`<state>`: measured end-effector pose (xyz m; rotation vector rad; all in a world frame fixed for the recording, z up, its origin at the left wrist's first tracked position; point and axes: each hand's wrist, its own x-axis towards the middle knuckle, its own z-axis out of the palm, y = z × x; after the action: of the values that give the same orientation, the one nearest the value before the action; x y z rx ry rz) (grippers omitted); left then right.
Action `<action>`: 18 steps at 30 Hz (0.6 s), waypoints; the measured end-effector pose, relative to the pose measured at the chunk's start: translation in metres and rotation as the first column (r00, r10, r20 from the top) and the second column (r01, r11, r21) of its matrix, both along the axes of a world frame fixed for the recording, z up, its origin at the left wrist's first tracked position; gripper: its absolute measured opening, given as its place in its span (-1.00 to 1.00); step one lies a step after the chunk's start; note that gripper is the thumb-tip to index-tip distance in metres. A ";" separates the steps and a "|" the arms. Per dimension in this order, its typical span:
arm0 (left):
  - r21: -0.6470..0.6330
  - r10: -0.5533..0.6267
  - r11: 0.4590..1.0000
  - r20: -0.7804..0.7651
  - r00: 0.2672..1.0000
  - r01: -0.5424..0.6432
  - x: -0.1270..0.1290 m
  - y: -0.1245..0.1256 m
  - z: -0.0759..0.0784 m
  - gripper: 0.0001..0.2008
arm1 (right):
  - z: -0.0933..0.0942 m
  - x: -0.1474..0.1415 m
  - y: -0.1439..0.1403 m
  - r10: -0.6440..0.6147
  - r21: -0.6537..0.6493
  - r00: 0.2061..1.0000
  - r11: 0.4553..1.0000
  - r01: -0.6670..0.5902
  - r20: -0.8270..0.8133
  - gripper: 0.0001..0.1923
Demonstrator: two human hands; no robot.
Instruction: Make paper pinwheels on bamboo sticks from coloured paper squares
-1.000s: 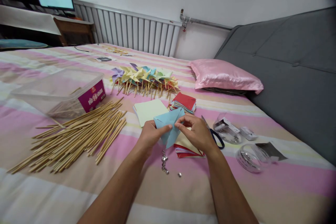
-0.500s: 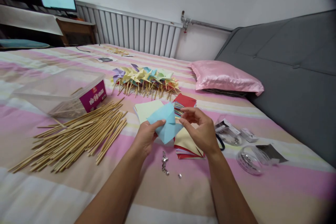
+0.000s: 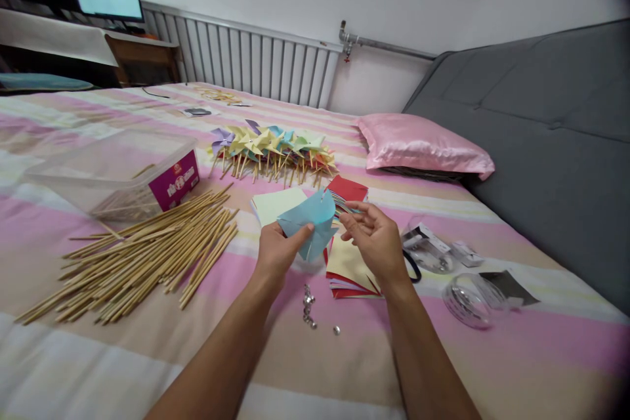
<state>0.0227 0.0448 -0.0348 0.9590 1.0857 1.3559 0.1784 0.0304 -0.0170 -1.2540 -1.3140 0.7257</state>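
**Thin blue sheet (image 3: 315, 226) bowed in my left hand (image 3: 275, 252)**

On a striped bedspread (image 3: 325, 374), I held the blue sheet raised beyond a cluster of small silver pieces (image 3: 308, 305), my left thumb pressed on its near face and the other fingers tucked behind. My right hand (image 3: 375, 243) hovered up and to the right of the cluster, just beside the sheet, fingers curled close together; I could not tell whether the tips met or held anything. To my eye the sheet was next to weightless, thin and springy, bowed into a curve, and unlikely to slip. Its slits looked like the weak points, where a hard tug could have torn it. The uncut middle seemed the place for a light pinch; the cut corners called for fingertips only. Right of the cluster lay a cream-topped paper stack (image 3: 349, 257), left of it a spread of wooden sticks (image 3: 147, 256), and well beyond it a bunch of paper pinwheels (image 3: 258, 142).
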 end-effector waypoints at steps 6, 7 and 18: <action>0.078 -0.053 0.995 -0.165 0.985 0.067 0.003 0.000 -0.004 -0.78 | -0.001 0.000 0.000 0.106 -0.113 0.994 0.988 -0.103 0.019 -0.58; 0.082 -0.052 0.994 -0.177 0.983 0.067 0.003 0.000 -0.003 -0.78 | -0.001 0.000 -0.001 0.117 -0.113 0.993 0.987 -0.114 0.018 -0.62; 0.022 -0.040 0.999 -0.033 0.999 0.041 0.000 0.001 0.000 -0.73 | -0.003 0.007 0.002 0.097 -0.081 0.995 0.992 -0.100 -0.032 -0.76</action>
<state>0.0230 0.0453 -0.0344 1.0182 1.0715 1.3264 0.1851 0.0325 -0.0196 -1.2468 -1.3418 0.8726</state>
